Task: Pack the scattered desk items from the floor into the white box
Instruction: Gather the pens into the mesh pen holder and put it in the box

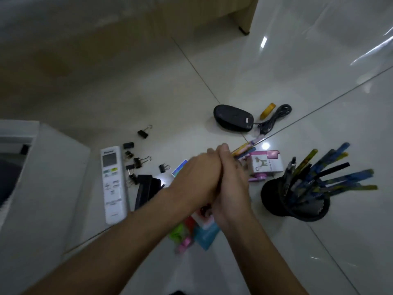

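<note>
Left hand, right hand gripping pens, yellow, blue, blurred

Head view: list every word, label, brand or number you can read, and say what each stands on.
None can be read for certain.
White remote control: brand word at its top and button labels, too blurred.
Pink and white box: vertical print beside an animal figure, too blurred.
Black computer mouse: small pale label, too small.
Coloured pens in the right hand: patterns only, blurred.
</note>
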